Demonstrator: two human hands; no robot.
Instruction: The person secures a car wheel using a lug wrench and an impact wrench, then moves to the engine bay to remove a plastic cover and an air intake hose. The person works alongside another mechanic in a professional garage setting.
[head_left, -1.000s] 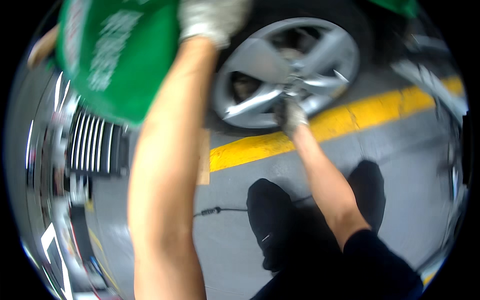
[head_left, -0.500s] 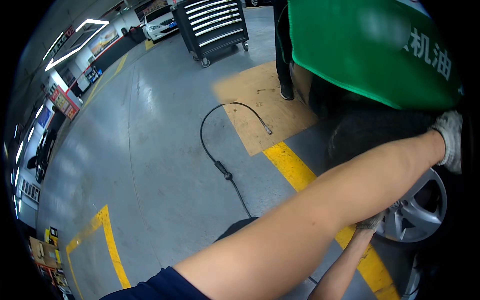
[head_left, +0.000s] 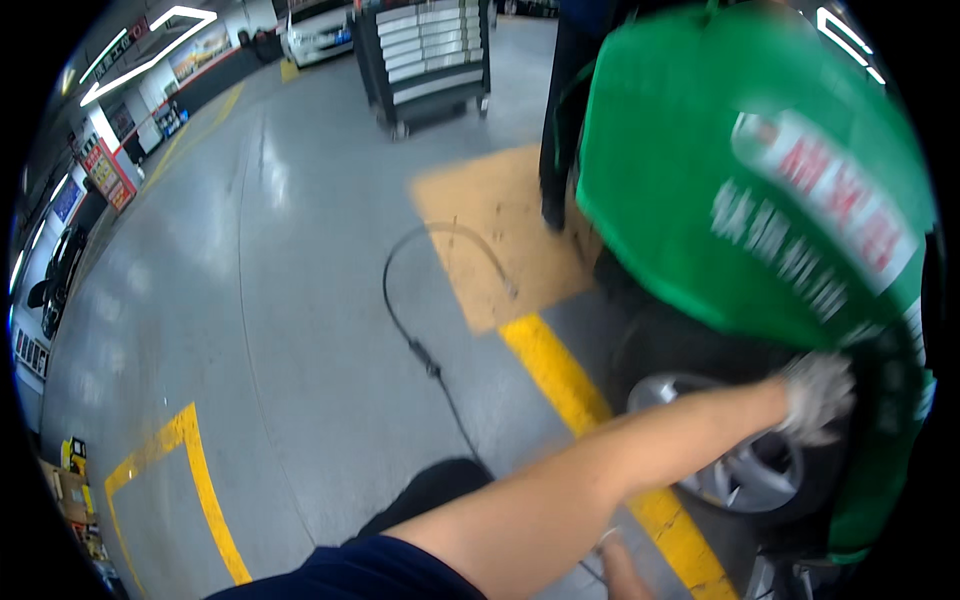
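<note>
Reaching across the view from the lower left, a bare forearm ending in a gloved left hand (head_left: 818, 393), resting on the dark tyre (head_left: 660, 345) at the upper rim of the silver alloy wheel (head_left: 745, 470); fingers blurred, so cannot tell whether curled or flat. Wheel directly below and just inside that hand, tyre touching it. Lower down, at the bottom edge, only a sliver of the right hand (head_left: 620, 570) showing near the yellow floor line (head_left: 560, 375), grip impossible to judge. Draped over the car body above the wheel, a green fender cover (head_left: 720, 190) with pale printing, hanging just above the left hand. Left of the wheel, lying on the grey floor (head_left: 250, 300), a thin black hose (head_left: 420, 345) looping over a worn yellow floor patch (head_left: 490, 230). Farther back, standing at the cover's far edge, a person's dark legs (head_left: 560, 130). Beyond, a grey tool cart (head_left: 425, 55) with drawers, and a white car (head_left: 320, 35) at the rear.
</note>
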